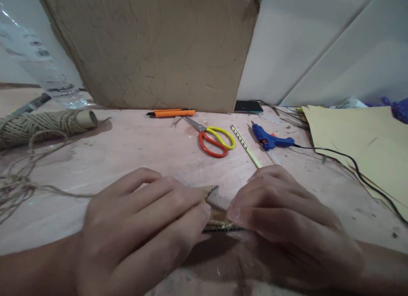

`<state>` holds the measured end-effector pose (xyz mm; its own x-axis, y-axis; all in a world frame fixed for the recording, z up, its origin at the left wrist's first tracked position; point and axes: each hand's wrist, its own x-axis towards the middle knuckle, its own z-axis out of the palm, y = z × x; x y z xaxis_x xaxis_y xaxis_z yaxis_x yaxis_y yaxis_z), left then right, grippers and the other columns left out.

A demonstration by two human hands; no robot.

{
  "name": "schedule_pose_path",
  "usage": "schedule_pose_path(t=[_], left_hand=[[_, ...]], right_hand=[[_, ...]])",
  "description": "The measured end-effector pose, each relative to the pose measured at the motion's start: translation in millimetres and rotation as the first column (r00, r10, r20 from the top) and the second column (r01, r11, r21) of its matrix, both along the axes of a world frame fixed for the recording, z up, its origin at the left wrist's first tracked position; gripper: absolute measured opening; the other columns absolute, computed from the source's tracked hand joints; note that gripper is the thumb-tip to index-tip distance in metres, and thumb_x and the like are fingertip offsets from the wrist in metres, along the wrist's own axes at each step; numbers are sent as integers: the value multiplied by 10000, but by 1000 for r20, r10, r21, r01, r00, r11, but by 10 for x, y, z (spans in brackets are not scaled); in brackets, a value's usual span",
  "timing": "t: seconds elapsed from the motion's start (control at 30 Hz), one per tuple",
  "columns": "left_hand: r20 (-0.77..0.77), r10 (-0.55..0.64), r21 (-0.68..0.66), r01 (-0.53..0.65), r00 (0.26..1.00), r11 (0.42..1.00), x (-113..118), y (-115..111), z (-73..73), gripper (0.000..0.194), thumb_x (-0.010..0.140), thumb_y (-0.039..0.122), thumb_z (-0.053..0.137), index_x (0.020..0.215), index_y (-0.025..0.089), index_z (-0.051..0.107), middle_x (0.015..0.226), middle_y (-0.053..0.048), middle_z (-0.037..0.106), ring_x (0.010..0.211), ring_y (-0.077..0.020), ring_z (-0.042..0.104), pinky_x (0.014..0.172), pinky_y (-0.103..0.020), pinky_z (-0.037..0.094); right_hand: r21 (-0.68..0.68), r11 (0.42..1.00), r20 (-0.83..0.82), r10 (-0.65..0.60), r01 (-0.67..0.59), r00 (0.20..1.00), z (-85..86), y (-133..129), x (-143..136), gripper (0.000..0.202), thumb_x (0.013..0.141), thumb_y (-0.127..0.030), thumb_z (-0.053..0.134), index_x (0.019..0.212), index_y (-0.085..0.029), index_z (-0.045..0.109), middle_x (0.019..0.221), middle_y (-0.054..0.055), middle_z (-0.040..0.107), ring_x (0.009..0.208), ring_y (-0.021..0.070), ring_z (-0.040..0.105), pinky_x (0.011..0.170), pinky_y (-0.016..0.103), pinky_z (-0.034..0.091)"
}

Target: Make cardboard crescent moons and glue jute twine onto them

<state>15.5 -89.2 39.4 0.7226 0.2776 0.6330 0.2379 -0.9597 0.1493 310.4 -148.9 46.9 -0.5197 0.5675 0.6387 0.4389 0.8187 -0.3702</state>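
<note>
A small piece of corrugated cardboard [219, 216] is held low over the table, its wavy edge showing between my hands. My left hand [143, 232] grips its left side with the fingers closed together. On the right side, my right hand [287, 219] pinches the same piece between thumb and fingers. Rough fibres, perhaps twine, show along its lower edge. Much of the piece is hidden under my fingers. A strand of twine [68, 193] runs from the left to behind my left hand.
Scissors [215, 140], an orange cutter [172, 112], a pencil [245, 146] and a blue glue gun [270, 139] lie beyond my hands. A twine roll [47, 125] and plastic bottle [47, 62] are left; a large cardboard sheet [159, 49] stands behind; yellow sheets [357, 138] lie right.
</note>
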Motion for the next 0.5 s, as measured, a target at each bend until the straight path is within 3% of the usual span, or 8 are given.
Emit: schedule_pose_path(t=[0.13, 0.2, 0.3, 0.5], left_hand=[[-45, -48, -53, 46, 998, 998, -37, -65, 20, 113, 1281, 242, 617, 1280, 233, 730, 1107, 32, 896, 898, -165, 853, 854, -373, 642], [-15, 1, -44, -1, 1000, 999, 2, -139, 7, 144, 1297, 262, 606, 1247, 237, 739, 1043, 52, 888, 866, -161, 840, 841, -382, 628], [101, 195, -130, -181, 976, 975, 134, -295, 0, 241, 1309, 266, 559, 1136, 283, 725, 925, 94, 872, 807, -166, 809, 845, -424, 578], [150, 220, -208, -187, 964, 960, 233, -437, 21, 301, 1269, 170, 546, 1076, 309, 731, 897, 109, 879, 790, -185, 800, 843, -442, 533]], right_hand=[[-10, 1000, 2, 0, 0, 1000, -9, -27, -34, 230, 1072, 25, 738, 1208, -160, 750, 1002, 6, 889, 931, 119, 875, 914, 358, 648], [-19, 1000, -9, 0, 0, 1000, -9, -43, -44, 224, 1080, 20, 753, 1221, -155, 752, 1012, 6, 895, 936, 119, 880, 924, 359, 648], [-22, 1000, -12, 13, -13, 1000, -15, -68, -48, 182, 1108, -19, 757, 1223, -160, 755, 1008, 8, 900, 907, 128, 870, 907, 396, 631], [27, 1000, 56, -8, 7, 998, -16, -95, -96, 197, 1095, -10, 707, 1161, -192, 741, 936, -32, 886, 831, 116, 830, 900, 405, 628]])
